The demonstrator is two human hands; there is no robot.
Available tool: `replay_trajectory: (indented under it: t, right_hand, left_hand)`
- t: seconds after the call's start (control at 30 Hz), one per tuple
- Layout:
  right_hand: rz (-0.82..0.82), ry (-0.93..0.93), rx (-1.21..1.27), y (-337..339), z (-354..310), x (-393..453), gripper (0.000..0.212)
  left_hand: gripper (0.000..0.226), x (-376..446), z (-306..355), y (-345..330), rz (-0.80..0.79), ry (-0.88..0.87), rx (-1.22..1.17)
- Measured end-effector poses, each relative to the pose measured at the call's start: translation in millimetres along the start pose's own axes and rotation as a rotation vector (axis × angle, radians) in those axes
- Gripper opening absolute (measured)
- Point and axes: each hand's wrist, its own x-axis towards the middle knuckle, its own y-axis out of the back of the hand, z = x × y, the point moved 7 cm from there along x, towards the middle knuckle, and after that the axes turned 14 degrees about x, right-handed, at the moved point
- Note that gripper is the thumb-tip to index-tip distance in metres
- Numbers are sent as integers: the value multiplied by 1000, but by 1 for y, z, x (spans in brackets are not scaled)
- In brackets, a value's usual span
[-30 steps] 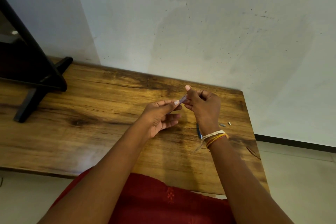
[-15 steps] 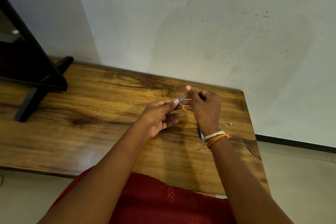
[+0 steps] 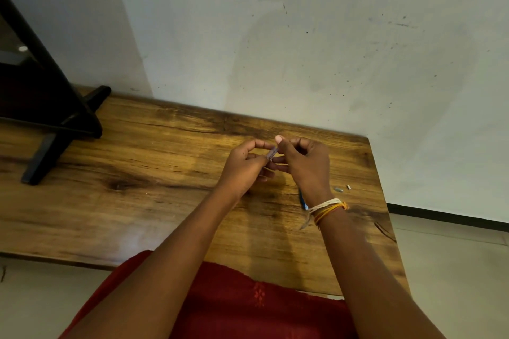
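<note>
Steadiness counts: left hand (image 3: 243, 166) and right hand (image 3: 306, 165) both pinch the slim bluish tube (image 3: 272, 152), so any twist should stay gentle.

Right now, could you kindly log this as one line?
left hand pinches thin tube | right hand pinches same tube | two bits on table

Dim soft indoor light is casting faint shadows on the wall (image 3: 275, 63) and table (image 3: 165, 173), wide-angle edges bending, hands (image 3: 275, 162) slightly blurring.

Stand (image 3: 49, 107) on table (image 3: 154, 201) far left, two small bits (image 3: 343, 188) near right edge.
</note>
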Motion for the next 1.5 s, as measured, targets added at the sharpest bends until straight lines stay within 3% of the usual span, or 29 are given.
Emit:
replay_trajectory:
  t: [1.07,1.23,1.5]
  right_hand:
    - [-83,-109,186,-2,3,-7,22]
    - [-98,-199,277,-4,8,-7,30]
    - [-89,-197,262,-4,9,-7,17]
  left_hand:
    - [6,-10,3,2,176,-59,-64]
    - [8,-8,0,3,191,-31,-91]
    - [7,-7,0,4,198,-27,-108]
